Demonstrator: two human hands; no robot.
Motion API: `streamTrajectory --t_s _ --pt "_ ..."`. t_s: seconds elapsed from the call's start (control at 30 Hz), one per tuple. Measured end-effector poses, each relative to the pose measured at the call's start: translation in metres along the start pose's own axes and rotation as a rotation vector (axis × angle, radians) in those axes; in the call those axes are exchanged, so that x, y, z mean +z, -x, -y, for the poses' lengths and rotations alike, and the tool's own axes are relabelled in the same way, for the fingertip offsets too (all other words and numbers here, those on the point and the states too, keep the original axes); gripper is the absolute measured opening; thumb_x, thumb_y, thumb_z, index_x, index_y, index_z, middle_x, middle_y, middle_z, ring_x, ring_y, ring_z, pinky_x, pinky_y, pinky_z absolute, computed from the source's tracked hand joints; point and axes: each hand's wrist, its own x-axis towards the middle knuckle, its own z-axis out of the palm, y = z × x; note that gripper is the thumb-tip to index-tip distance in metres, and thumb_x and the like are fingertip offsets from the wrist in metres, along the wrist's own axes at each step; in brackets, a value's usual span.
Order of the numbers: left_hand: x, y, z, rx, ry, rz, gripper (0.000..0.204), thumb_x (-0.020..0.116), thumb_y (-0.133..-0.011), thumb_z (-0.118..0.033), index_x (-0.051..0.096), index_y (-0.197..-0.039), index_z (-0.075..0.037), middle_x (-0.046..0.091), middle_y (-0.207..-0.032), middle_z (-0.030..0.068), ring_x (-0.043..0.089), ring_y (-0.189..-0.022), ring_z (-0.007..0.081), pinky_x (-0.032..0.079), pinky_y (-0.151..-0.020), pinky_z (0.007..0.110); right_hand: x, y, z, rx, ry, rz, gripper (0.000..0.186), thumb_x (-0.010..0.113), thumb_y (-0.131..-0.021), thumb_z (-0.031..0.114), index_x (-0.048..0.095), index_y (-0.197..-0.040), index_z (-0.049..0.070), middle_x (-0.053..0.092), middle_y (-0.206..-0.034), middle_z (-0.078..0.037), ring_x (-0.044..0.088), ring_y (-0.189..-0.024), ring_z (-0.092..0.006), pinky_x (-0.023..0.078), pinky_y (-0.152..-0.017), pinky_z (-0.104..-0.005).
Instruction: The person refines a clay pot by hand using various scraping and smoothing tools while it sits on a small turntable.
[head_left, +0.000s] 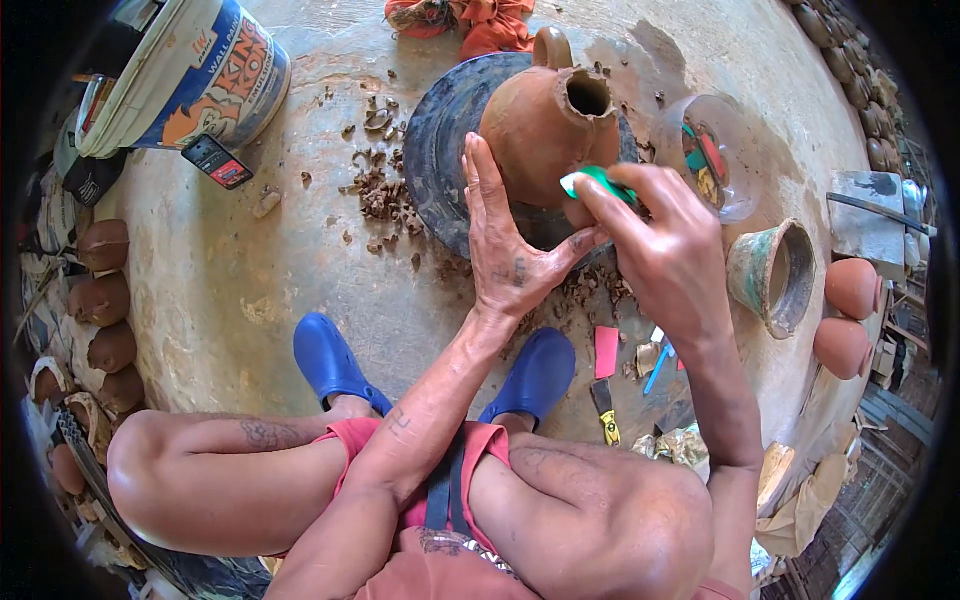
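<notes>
A brown clay jug [525,120] with a spout-like open neck and a loop handle lies on a dark round wheel [432,165] in front of me. My left hand [507,255] rests against the jug's near left side, fingers stretched out and thumb spread toward the right. Pinched in my right hand [672,235] is a small green plastic piece [610,184] with a white end, held at the jug's near right surface. My right fingers partly cover that piece, so its full shape is hidden. Clay shavings [385,195] are scattered around the wheel.
A paint bucket [255,85] stands far left, a phone [215,160] leaning by it. At right are a clear bowl [742,185] of tools, a stained pot [752,265] and small clay pots [842,348]. A yellow-handled blade [606,412] lies near my right blue clog [535,372].
</notes>
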Motion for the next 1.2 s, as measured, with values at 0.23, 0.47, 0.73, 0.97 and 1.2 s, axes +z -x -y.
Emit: streamTrajectory --t_s 0.23,0.47,0.73,0.97,1.2 --pt "0.006 0.003 -0.001 -0.019 0.013 0.004 0.153 0.098 -0.066 -0.057 0.001 -0.174 -0.01 0.011 -0.177 0.0298 0.016 -0.163 0.0507 0.021 -0.13 0.063 0.006 -0.015 0.0 -0.031 0.114 0.123 0.024 0.07 -0.082 0.011 0.075 -0.106 0.006 0.063 -0.104 -0.009 0.068 -0.097 -0.0265 0.063 -0.073 -0.0377" --pt "0.01 0.004 -0.002 -0.05 -0.02 -0.039 0.152 0.096 -0.067 -0.06 -0.001 -0.174 -0.012 0.011 -0.178 0.0268 0.015 -0.163 0.0501 0.02 -0.126 0.071 -0.011 -0.019 0.006 -0.088 0.141 0.227 0.013 0.071 -0.081 0.01 0.071 -0.093 0.004 0.062 -0.101 -0.008 0.067 -0.094 -0.0259 0.062 -0.068 -0.0364" --pt "0.016 0.006 -0.002 -0.046 0.025 -0.023 0.152 0.094 -0.068 -0.066 -0.001 -0.175 -0.013 0.009 -0.178 0.0271 0.015 -0.163 0.0499 0.022 -0.125 0.071 -0.003 -0.013 -0.004 -0.044 0.118 0.179 0.031 0.071 -0.085 0.013 0.078 -0.115 0.012 0.068 -0.114 -0.006 0.068 -0.098 -0.0246 0.063 -0.071 -0.0373" --pt "0.014 0.002 0.005 0.028 -0.075 -0.058 0.152 0.095 -0.067 -0.065 0.002 -0.174 -0.011 0.012 -0.178 0.0278 0.02 -0.162 0.0503 0.024 -0.125 0.07 0.003 0.004 0.002 -0.003 0.074 0.168 0.031 0.071 -0.087 0.011 0.077 -0.117 0.007 0.065 -0.111 -0.008 0.068 -0.1 -0.0268 0.062 -0.077 -0.0379" --pt "0.018 0.002 0.011 0.058 -0.064 -0.106 0.15 0.093 -0.067 -0.068 0.005 -0.175 -0.012 0.014 -0.178 0.0276 0.021 -0.162 0.0499 0.026 -0.124 0.071 0.021 0.055 0.017 0.106 -0.061 0.013 0.041 0.075 -0.08 0.003 0.08 -0.12 0.009 0.066 -0.109 -0.01 0.068 -0.096 -0.0284 0.061 -0.076 -0.0399"
